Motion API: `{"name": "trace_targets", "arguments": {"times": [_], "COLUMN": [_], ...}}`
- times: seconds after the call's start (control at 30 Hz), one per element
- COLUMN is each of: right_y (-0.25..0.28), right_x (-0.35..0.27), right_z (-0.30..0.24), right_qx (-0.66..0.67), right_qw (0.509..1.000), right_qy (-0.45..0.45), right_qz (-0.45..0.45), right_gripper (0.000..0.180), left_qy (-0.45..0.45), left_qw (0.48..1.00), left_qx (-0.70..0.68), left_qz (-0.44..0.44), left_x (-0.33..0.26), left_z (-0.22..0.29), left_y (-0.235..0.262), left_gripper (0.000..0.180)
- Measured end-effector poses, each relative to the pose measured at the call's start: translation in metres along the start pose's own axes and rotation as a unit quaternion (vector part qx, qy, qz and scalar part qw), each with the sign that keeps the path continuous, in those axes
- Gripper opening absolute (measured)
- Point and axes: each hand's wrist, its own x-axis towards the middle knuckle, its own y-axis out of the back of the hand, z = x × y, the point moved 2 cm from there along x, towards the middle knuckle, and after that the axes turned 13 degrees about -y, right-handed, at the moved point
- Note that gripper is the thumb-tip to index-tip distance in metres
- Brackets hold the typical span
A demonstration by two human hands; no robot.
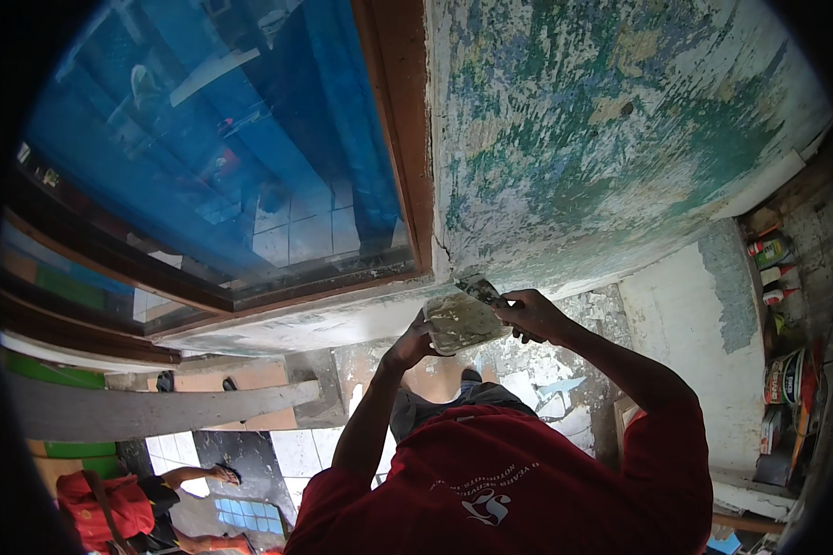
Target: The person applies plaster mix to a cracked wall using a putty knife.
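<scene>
Holding a putty knife over a smeared tray beside a scraped wall

Wraps the fingers of the right hand round the handle of the putty knife, pressed closed on it. Points the blade, mottled with pale and dark patches, up and to the left, across the upper right edge of the tray and toward the lower left corner of the wall. Cannot tell about contact between blade and tray, or between blade and wall. Pinches the left rim of the tray in the fingers of the left hand. Carries the tray, round-cornered and coated in off-white and greyish smears, between both hands, ahead of the chest.

Wears a red T-shirt with pale print, and grey trousers. Faces, at upper right, the wall in worn patches of green, white and violet-grey; at upper left, a window frame of brown wood around blue-looking glass.

Farther right, a whitish panel, then bottles and a labelled can near the rim of the view. At lower left, a pale beam, white floor tiles and another person in a red top.
</scene>
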Motion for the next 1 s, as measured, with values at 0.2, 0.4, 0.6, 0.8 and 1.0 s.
{"name": "trace_targets", "arguments": {"times": [0.2,0.4,0.6,0.8,1.0], "right_y": [-0.008,-0.003,0.011,0.017,0.016], "right_x": [0.019,0.022,0.031,0.037,0.038], "right_z": [-0.001,-0.020,-0.036,-0.059,-0.077], "right_qx": [0.041,0.048,0.033,0.067,0.085], "right_qw": [0.998,0.998,0.995,0.991,0.983], "right_qy": [-0.040,-0.052,-0.095,-0.115,-0.154], "right_qz": [0.010,0.005,0.003,0.012,0.044], "right_gripper": [0.027,0.028,0.026,0.021,0.017], "left_qy": [0.048,0.068,0.087,0.092,0.092], "left_qw": [0.999,0.996,0.992,0.989,0.987], "left_qx": [-0.001,-0.059,-0.085,-0.111,-0.127], "left_qz": [0.010,-0.018,-0.024,-0.024,-0.031], "left_x": [0.017,0.024,0.032,0.038,0.043], "left_z": [-0.007,-0.005,-0.006,-0.012,-0.006], "left_y": [0.018,0.027,0.028,0.032,0.033], "left_gripper": [0.068,0.058,0.058,0.066,0.065]}}
